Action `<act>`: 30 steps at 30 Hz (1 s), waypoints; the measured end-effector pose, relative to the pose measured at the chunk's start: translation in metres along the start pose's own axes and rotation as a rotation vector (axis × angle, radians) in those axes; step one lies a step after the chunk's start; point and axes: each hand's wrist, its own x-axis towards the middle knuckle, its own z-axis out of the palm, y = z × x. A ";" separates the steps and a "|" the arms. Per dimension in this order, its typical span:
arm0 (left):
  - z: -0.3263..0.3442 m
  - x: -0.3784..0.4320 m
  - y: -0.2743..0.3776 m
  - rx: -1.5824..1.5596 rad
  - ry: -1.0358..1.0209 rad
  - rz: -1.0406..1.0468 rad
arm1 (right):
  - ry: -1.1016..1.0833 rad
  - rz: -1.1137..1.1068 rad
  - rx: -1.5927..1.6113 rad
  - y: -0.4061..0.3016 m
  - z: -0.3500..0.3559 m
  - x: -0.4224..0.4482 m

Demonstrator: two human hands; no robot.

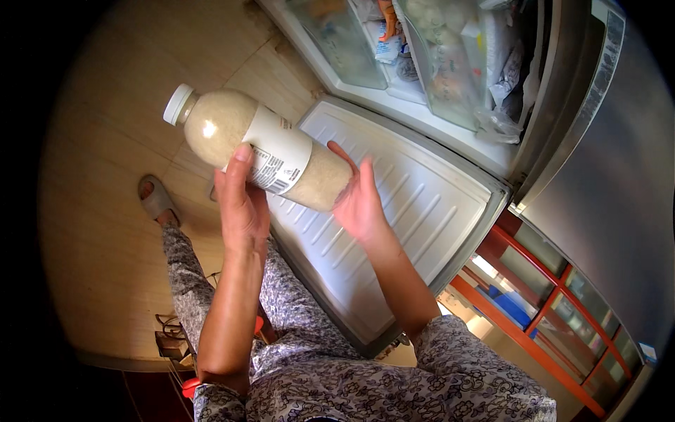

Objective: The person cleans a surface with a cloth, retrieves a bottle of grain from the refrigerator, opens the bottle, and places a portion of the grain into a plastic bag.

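Observation:
A large clear plastic bottle lies tilted across both my hands, its white screw cap on and pointing to the upper left. Pale beige grains or powder fill it, and a white label with print and a barcode wraps its middle. My left hand grips the body from below, thumb across the label; its other fingers are mostly hidden behind the bottle. The base rests against the palm and fingers of my right hand. Beneath them is the open freezer door, its white ribbed inner side showing.
Translucent freezer drawers hold bagged items, and a plastic bag sticks out at one drawer's lower end. A grey metallic refrigerator door stands at the right. An orange-red framed glazed panel is below it. My slippered foot is on the tiled floor.

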 end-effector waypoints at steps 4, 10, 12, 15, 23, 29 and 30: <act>-0.010 0.000 0.000 0.083 0.034 0.037 | 0.118 -0.032 0.005 -0.038 -0.027 0.038; -0.038 -0.003 -0.001 0.173 0.070 0.016 | 0.257 -0.164 0.536 -0.104 -0.078 0.096; -0.043 -0.005 0.000 0.165 0.083 0.002 | 0.280 -0.263 0.704 -0.120 -0.080 0.117; -0.057 -0.006 0.000 0.198 0.069 0.007 | 0.291 -0.368 0.783 -0.147 -0.061 0.141; -0.074 -0.009 0.008 0.258 0.120 -0.007 | 0.317 -0.481 0.868 -0.173 -0.046 0.171; -0.080 -0.011 0.011 0.268 0.082 0.007 | 0.235 -0.506 0.853 -0.162 -0.059 0.174; -0.081 -0.012 0.011 0.265 0.075 0.010 | 0.178 -0.524 0.850 -0.159 -0.065 0.171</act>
